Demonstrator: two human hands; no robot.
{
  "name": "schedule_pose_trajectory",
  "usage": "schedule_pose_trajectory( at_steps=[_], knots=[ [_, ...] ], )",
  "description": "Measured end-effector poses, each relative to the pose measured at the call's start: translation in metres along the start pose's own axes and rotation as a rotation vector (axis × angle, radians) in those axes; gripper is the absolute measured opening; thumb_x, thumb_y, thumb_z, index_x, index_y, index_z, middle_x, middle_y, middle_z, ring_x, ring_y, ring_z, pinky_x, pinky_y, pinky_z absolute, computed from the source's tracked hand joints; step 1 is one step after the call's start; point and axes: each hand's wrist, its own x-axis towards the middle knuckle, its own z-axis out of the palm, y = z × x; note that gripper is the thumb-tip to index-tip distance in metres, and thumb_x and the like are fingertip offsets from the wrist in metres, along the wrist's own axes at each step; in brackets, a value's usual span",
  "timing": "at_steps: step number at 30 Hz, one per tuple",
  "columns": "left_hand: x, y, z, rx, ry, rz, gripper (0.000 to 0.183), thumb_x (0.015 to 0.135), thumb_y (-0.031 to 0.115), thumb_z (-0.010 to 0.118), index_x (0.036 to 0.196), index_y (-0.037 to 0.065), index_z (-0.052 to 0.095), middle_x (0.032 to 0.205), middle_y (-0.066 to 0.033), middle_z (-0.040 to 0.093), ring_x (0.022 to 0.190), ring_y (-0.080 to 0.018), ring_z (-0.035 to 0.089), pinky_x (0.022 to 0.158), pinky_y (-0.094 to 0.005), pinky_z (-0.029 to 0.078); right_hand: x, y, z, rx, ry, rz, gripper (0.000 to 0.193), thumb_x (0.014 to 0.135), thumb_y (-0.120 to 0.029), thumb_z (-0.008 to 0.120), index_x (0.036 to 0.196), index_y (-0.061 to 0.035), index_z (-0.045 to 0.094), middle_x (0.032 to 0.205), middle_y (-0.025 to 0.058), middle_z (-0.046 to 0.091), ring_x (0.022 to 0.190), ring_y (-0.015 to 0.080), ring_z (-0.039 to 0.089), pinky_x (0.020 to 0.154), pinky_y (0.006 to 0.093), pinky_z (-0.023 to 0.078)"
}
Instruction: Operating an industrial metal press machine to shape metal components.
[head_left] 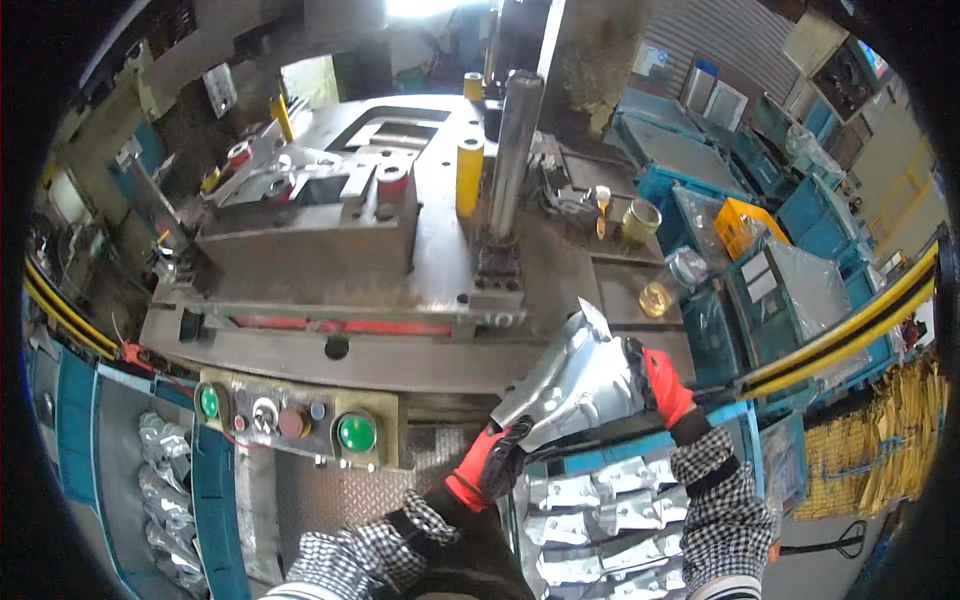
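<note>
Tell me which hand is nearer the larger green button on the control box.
Left. The left hand, gripping the metal part's lower-left end, is just right of the larger green button; the right hand is farther right, at the part's opposite end.

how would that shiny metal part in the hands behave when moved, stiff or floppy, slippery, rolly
The shiny metal part is likely stiff: it spans from the left hand to the right hand without visible sag. Its smooth, glossy surface may be slippery. Its angular, ridged shape probably won't roll easily.
</note>
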Motion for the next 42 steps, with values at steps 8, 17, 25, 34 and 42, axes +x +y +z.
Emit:
schedule_pose_trajectory(
  at_steps=[8,17,25,34,42],
  knots=[
    [0.13,0.015,0.042,-0.367,0.192,0.176,0.038,0.106,0.025,0.058,0.139,0.007,0.051,0.082,-0.0086,0.071,0.071,-0.0162,0.067,0.081,-0.0396,0.059,0.208,0.032,0.008,0.184,-0.276,0.114,0.052,0.107,-0.044,0.052,0.105,0.0047,0.069,0.078,0.0117,0.063,0.079,0.0106,0.051,0.075,0.0379,0.05],
    [0.188,0.018,0.059,-0.537,-0.115,0.045,0.025,0.11,0.027,0.05,0.126,0.013,0.061,0.108,-0.005,0.07,0.109,-0.0213,0.064,0.117,-0.0573,0.039,0.32,0.062,0.048,-0.014,-0.389,0.211,0.06,0.106,-0.051,0.046,0.101,0.0027,0.072,0.097,0.0274,0.07,0.093,0.0408,0.065,0.088,0.0452,0.048],
    [0.233,-0.006,0.048,-0.71,-0.128,0.019,0.02,0.108,0.025,0.054,0.112,0.01,0.066,0.106,-0.013,0.072,0.108,-0.0281,0.066,0.115,-0.0506,0.044,0.336,0.107,0.065,0.056,-0.315,0.303,0.061,0.103,-0.054,0.05,0.1,0.0038,0.07,0.097,0.0276,0.069,0.096,0.044,0.065,0.083,0.046,0.049],
    [0.254,-0.002,0.045,-0.652,0.027,-0.13,0.016,0.102,0.025,0.066,0.103,0.009,0.065,0.095,-0.0121,0.067,0.097,-0.023,0.065,0.104,-0.0464,0.054,0.337,0.091,0.043,0.354,0.18,0.143,0.049,0.102,-0.034,0.063,0.14,-0.0039,0.056,0.133,0.0229,0.063,0.127,0.0376,0.059,0.106,0.0416,0.046],
    [0.265,-0.009,0.054,-0.468,-0.018,0.041,0.027,0.107,0.032,0.055,0.123,0.01,0.058,0.112,-0.0057,0.066,0.109,-0.0228,0.064,0.103,-0.0444,0.053,0.238,0.085,0.125,0.027,0.273,0.33,0.091,0.092,-0.032,0.075,0.163,-0.0149,0.02,0.16,0.0301,0.029,0.145,0.0484,0.036,0.119,0.048,0.035]
  ],
)
